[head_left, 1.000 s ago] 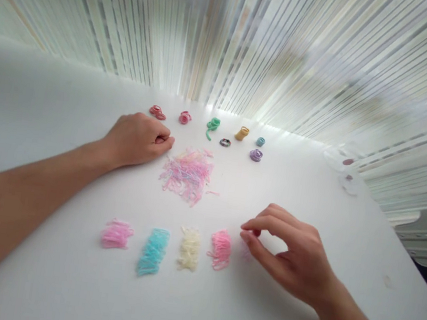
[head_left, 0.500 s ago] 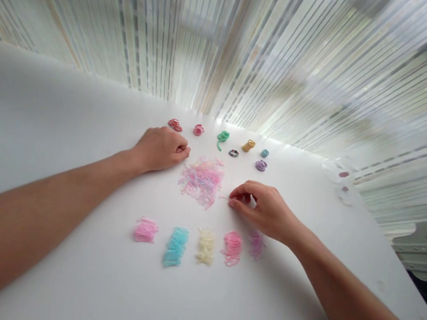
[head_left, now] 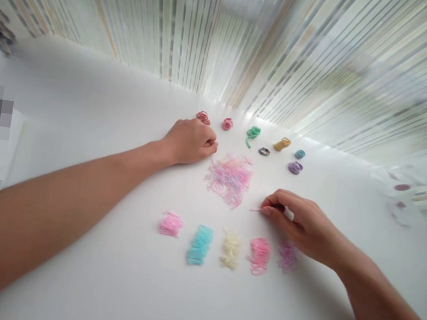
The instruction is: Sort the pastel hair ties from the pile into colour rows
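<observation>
A loose pile of mixed pastel rubber bands lies on the white table. At its upper left edge rests my left hand, closed with the fingers curled under; whatever it holds, if anything, is hidden. To the right of the pile, my right hand pinches a thin pink rubber band between thumb and fingertips. Sorted bands lie nearer me in a row: light pink bands, blue bands, cream bands, darker pink bands and purple bands, the last partly under my right hand.
Along the back lie a red coil, a pink coil, a green coil, a yellow coil, a blue coil, a purple coil and a dark ring. Clear plastic pieces sit at right.
The view has turned left, so everything appears farther right. My right hand, still pinching the band, is slightly farther from the pile. My left hand stays beside the pile.
</observation>
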The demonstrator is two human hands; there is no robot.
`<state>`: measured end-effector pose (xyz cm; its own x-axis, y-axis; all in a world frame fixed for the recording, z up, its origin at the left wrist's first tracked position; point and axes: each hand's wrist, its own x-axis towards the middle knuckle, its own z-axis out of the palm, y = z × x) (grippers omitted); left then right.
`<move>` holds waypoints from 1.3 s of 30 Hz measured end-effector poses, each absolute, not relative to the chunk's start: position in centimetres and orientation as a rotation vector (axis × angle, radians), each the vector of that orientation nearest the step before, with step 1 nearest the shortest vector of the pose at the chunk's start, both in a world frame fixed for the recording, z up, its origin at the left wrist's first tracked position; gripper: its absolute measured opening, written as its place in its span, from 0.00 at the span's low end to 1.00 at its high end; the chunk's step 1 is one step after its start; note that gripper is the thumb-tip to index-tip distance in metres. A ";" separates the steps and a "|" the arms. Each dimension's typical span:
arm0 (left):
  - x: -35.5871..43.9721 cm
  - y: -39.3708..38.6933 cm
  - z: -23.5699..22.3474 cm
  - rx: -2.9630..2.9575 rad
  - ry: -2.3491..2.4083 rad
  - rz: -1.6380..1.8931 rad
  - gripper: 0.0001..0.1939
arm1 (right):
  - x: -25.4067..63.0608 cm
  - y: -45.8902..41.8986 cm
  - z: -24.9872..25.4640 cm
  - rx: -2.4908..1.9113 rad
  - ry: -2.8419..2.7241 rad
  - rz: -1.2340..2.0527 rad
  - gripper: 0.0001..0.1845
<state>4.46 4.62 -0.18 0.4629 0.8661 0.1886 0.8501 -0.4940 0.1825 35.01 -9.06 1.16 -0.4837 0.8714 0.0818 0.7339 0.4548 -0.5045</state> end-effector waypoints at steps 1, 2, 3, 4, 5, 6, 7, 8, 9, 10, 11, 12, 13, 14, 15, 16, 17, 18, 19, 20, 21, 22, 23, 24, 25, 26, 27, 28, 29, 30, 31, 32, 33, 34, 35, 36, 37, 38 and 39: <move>4.4 4.7 -0.2 2.626 1.557 0.406 0.19 | 35.2 -9.1 1.2 -1.349 -2.376 0.599 0.14; 4.4 4.7 -0.1 2.621 1.561 0.415 0.19 | 35.4 -9.2 1.2 -1.333 -2.366 0.613 0.14; 4.3 4.8 -0.1 2.621 1.570 0.415 0.19 | 35.5 -9.1 1.1 -1.320 -2.353 0.631 0.13; 4.3 4.9 -0.2 2.614 1.583 0.413 0.19 | 35.5 -9.1 1.0 -1.314 -2.333 0.651 0.13; 4.2 5.1 -0.2 2.612 1.577 0.409 0.19 | 35.6 -9.0 0.9 -1.309 -2.303 0.670 0.12; 4.1 5.2 -0.2 2.611 1.590 0.419 0.19 | 35.6 -8.8 0.8 -1.309 -2.269 0.693 0.11; 4.0 5.2 -0.2 2.614 1.599 0.421 0.19 | 35.6 -8.7 0.7 -1.310 -2.232 0.720 0.10; 3.9 5.3 -0.2 2.618 1.611 0.429 0.19 | 35.6 -8.6 0.6 -1.309 -2.196 0.748 0.10; 3.9 5.3 -0.1 2.624 1.616 0.434 0.20 | 35.5 -8.5 0.5 -1.306 -2.163 0.777 0.10; 3.8 5.3 -0.1 2.630 1.615 0.434 0.20 | 35.6 -8.5 0.5 -1.299 -2.133 0.807 0.10; 3.8 5.2 0.0 2.636 1.610 0.433 0.21 | 35.6 -8.4 0.4 -1.288 -2.106 0.840 0.10; 3.8 5.2 0.1 2.640 1.601 0.428 0.21 | 35.6 -8.4 0.4 -1.275 -2.082 0.876 0.10; 3.8 5.2 0.2 2.644 1.591 0.423 0.21 | 35.7 -8.4 0.4 -1.265 -2.063 0.912 0.09; 3.7 5.2 0.3 2.647 1.592 0.428 0.21 | 35.8 -8.4 0.4 -1.259 -2.050 0.942 0.08; 3.7 5.2 0.3 2.651 1.592 0.429 0.22 | 35.8 -8.4 0.4 -1.259 -2.041 0.963 0.07; 3.7 5.2 0.3 2.655 1.593 0.435 0.22 | 35.9 -8.4 0.4 -1.262 -2.039 0.971 0.06; 3.6 5.2 0.2 2.659 1.592 0.439 0.22 | 35.9 -8.4 0.4 -1.268 -2.045 0.967 0.05; 3.6 5.3 0.2 2.664 1.588 0.439 0.22 | 35.9 -8.4 0.4 -1.273 -2.057 0.953 0.04; 3.5 5.4 0.1 2.669 1.582 0.441 0.23 | 35.9 -8.3 0.4 -1.274 -2.076 0.934 0.04; 3.4 5.4 0.0 2.675 1.573 0.443 0.23 | 35.8 -8.3 0.4 -1.271 -2.099 0.915 0.04; 3.4 5.5 0.0 2.682 1.563 0.451 0.22 | 35.7 -8.3 0.5 -1.267 -2.121 0.896 0.04; 3.4 5.5 -0.1 2.688 1.559 0.472 0.22 | 35.7 -8.4 0.6 -1.265 -2.139 0.879 0.04; 3.3 5.4 -0.2 2.692 1.548 0.486 0.21 | 35.7 -8.4 0.6 -1.268 -2.152 0.864 0.05; 3.4 5.4 -0.2 2.685 1.532 0.511 0.20 | 35.7 -8.5 0.7 -1.276 -2.156 0.852 0.07; 3.4 5.3 -0.3 2.678 1.510 0.529 0.18 | 35.7 -8.5 0.6 -1.289 -2.163 0.840 0.09; 3.5 5.3 -0.4 2.670 1.492 0.545 0.17 | 35.8 -8.6 0.5 -1.309 -2.172 0.823 0.10; 3.5 5.2 -0.6 2.664 1.480 0.557 0.16 | 35.9 -8.5 0.4 -1.309 -2.190 0.818 0.11; 3.6 5.2 -0.7 2.657 1.477 0.564 0.15 | 36.1 -8.5 0.1 -1.298 -2.216 0.824 0.11; 3.7 5.1 -0.8 2.652 1.484 0.568 0.15 | 36.3 -8.4 -0.1 -1.280 -2.210 0.809 0.12; 3.8 5.1 -0.9 2.650 1.486 0.550 0.15 | 36.4 -8.4 -0.4 -1.268 -2.206 0.806 0.13; 3.9 5.0 -0.9 2.645 1.495 0.540 0.16 | 36.6 -8.4 -0.6 -1.264 -2.196 0.806 0.13; 4.0 5.0 -0.9 2.640 1.502 0.532 0.16 | 36.7 -8.5 -0.8 -1.268 -2.178 0.809 0.14; 4.1 4.9 -0.9 2.634 1.505 0.528 0.16 | 36.8 -8.6 -0.9 -1.281 -2.162 0.820 0.15; 4.2 4.9 -0.8 2.629 1.507 0.533 0.16 | 36.8 -8.7 -0.9 -1.302 -2.145 0.829 0.16; 4.3 4.8 -0.8 2.625 1.505 0.540 0.16 | 36.9 -8.8 -0.9 -1.328 -2.130 0.830 0.16; 4.3 4.8 -0.8 2.622 1.501 0.549 0.17 | 36.9 -9.0 -0.8 -1.351 -2.121 0.816 0.17; 4.4 4.8 -0.8 2.620 1.494 0.556 0.17 | 36.8 -9.2 -0.7 -1.371 -2.119 0.787 0.17; 4.4 4.8 -0.8 2.620 1.488 0.562 0.16 | 36.7 -9.3 -0.5 -1.386 -2.125 0.742 0.17; 4.4 4.8 -0.8 2.621 1.482 0.564 0.16 | 36.5 -9.5 -0.2 -1.395 -2.134 0.685 0.17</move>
<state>4.43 4.77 -0.84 0.4649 0.8411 0.2765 0.8123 -0.5294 0.2448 36.47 -9.49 -0.16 -0.3523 0.9266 0.1314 0.6770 0.3493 -0.6478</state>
